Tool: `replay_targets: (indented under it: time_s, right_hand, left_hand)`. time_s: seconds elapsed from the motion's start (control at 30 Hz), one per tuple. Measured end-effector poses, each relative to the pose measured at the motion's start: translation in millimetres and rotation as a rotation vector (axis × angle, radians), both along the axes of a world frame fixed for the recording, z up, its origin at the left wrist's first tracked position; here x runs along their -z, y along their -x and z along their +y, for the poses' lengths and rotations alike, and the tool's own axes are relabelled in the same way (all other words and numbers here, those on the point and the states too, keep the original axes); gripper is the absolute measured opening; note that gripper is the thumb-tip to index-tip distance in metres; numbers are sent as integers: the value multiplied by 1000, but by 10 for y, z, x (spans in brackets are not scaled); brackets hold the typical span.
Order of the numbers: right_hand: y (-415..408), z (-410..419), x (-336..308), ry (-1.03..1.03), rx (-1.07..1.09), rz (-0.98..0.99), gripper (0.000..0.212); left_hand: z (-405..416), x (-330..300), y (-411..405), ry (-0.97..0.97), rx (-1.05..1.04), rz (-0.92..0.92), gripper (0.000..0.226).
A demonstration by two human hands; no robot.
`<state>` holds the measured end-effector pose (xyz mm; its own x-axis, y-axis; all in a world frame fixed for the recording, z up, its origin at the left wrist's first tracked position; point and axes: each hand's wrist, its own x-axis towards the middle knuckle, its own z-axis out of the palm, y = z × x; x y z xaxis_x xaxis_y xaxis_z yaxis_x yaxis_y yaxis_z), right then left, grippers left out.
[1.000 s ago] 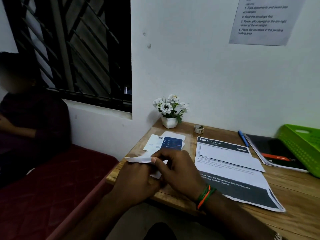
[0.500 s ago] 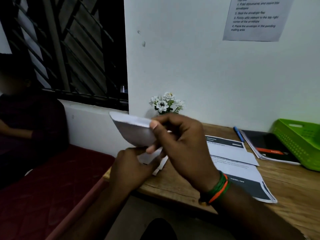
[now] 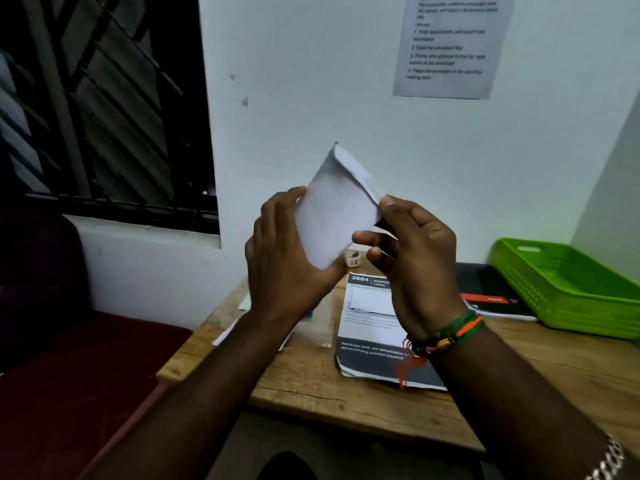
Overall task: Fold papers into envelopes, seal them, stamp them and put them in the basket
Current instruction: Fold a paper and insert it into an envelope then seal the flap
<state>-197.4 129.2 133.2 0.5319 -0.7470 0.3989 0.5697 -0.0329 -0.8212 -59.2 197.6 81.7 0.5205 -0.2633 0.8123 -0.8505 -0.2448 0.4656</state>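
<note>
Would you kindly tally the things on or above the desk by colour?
White: 3, the envelope, the tape roll, the printed sheet
Green: 1, the basket
Black: 1, the folder
Total: 5

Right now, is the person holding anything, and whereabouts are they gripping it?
Yes: a white paper envelope, raised above the wooden table. The left hand holds its left edge and lower corner; the right hand pinches its right edge.
</note>
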Motion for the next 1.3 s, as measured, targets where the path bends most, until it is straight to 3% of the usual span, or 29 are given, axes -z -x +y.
replay_targets:
  time_s: [0.13,0.27,0.33,0.53,0.77,0.93,1.1,1.3]
  right_hand:
    - [159,-488,214,-7,113,74,8]
    - [218,-1141,480,207,280,345,28]
    - [212,-1449,606,276,300,459,28]
    - [177,-2128,936,139,261,581,9]
    - [168,-2252,1159,29,187,562,10]
    - [193,-2177,1136,70,123,517,23]
    - [211,-2150,1124,40,127,506,19]
    - [211,-2128,1150,35,25,502,11]
  left_hand:
    - [-375,-18,-76,-232,10,-164,92]
    - [-738,109,-137,-456,-48,-355,91]
    - [-934,204,-166,-521,-26,-414,94]
    - [-1462,456,-273,-616,48,-382,96]
    - [-1562,711,-424,-711,128,-276,119]
    - [-1538,696,-283,-653,250,-168,115]
    - [-1561,695,-285,-614,210,-227,103]
    - [-1548,665,-302,-715,132,-304,113]
